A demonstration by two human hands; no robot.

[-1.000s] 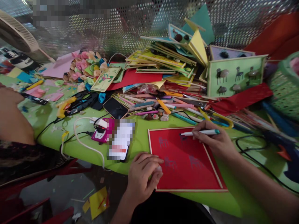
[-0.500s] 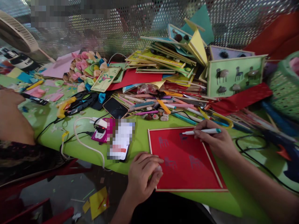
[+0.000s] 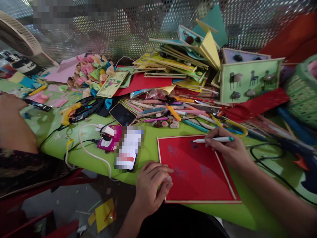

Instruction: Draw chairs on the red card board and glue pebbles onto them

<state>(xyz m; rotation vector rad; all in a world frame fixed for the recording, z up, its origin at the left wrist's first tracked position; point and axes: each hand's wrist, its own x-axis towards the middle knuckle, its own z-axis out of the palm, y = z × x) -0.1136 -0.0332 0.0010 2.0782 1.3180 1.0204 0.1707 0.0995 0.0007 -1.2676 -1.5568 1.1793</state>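
A white marker (image 3: 221,139) with a teal end is pinched in my right hand (image 3: 226,145). Its tip touches a dark drawing near the top of a red card (image 3: 195,188) framed with thin pale wooden sticks. Several small drawings of four-legged figures show faintly on that card. My left hand (image 3: 153,185) rests at the card's left edge, fingers loosely bent and slightly apart, with nothing in it. Beyond the card lie small painted stones (image 3: 174,125) and scattered markers and pens (image 3: 195,125).
A lit phone (image 3: 128,148) and a purple power socket (image 3: 107,143) with cables sit left of the card. Stacked framed cards (image 3: 170,62) stand behind. At the right are a glue gun (image 3: 305,168) and a green basket (image 3: 302,89). Another person's arm (image 3: 15,125) reaches in from the left.
The marker has shifted very slightly left with my right hand. My left hand and the red card stay in place.
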